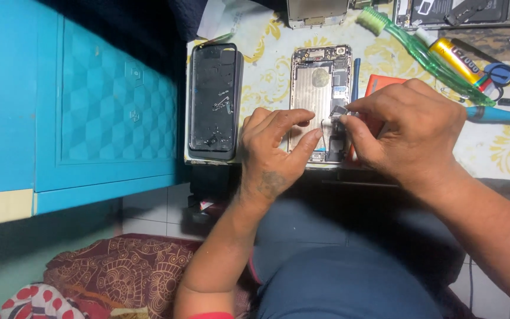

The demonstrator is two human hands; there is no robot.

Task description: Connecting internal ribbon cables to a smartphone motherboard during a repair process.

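Observation:
An opened phone body (319, 82) with bare metal insides lies on the patterned table cover (267, 71). My left hand (273, 147) rests on its lower part, thumb and forefinger pinching a small pale strip near the middle. My right hand (405, 127) meets it from the right, fingertips closed on a small dark part at the same spot. The lower half of the phone is partly hidden by both hands.
A black phone frame (215, 100) holding loose small parts lies left of the phone. A green toothbrush (423, 53), a yellow glue tube (458, 59), a blue pry tool (356, 77), an orange card (379, 82) and screwdrivers lie to the right. A turquoise cabinet (78, 100) stands at left.

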